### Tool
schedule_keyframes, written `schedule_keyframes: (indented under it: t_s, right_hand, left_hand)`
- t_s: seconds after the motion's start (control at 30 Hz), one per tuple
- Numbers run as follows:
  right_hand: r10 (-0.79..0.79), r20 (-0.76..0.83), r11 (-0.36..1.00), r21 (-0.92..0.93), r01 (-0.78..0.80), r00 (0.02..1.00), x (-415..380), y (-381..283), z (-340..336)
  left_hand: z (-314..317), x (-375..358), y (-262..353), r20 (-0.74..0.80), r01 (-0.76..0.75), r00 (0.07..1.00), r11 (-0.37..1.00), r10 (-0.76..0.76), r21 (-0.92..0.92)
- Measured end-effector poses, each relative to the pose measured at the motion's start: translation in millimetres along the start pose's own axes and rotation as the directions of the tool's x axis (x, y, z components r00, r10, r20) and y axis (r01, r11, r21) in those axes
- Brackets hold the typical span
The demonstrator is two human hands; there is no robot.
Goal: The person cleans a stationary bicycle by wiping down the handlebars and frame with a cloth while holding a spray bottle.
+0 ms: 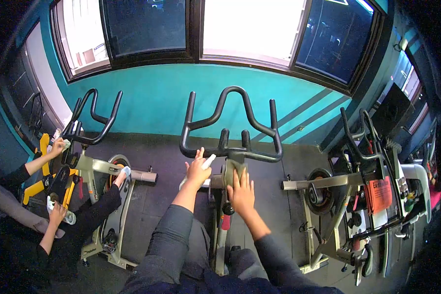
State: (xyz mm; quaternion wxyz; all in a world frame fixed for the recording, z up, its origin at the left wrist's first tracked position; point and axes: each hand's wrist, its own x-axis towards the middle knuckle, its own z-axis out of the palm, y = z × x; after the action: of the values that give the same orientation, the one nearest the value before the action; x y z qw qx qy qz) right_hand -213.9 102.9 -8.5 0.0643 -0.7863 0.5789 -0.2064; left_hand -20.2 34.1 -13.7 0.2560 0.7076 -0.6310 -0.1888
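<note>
A spin bike stands right in front of me, its black handlebars [231, 123] rising toward the teal wall. My left hand [197, 170] grips a white spray bottle [207, 162] just below the left end of the handlebar crossbar. My right hand [241, 192] lies flat on an olive-green cloth [239, 168], pressing it against the bike's stem under the handlebars. My knees in dark grey trousers fill the bottom of the view.
Another spin bike [103, 171] stands to the left, where a person in dark sleeves [90, 215] wipes it with a cloth and holds a bottle. A third bike [357, 196] stands on the right. Dark rubber floor, with windows above the teal wall.
</note>
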Motion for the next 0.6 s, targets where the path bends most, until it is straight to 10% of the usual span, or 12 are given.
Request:
schedule_keyframes:
  t_s: [0.6]
  right_hand:
    - [0.020, -0.031, 0.962, -0.272, -0.027, 0.999, 113.5, 3.8, 4.0]
  left_hand:
    - [-4.8, 1.5, -1.3, 0.088, -0.014, 0.996, 1.000, 0.011, 0.023]
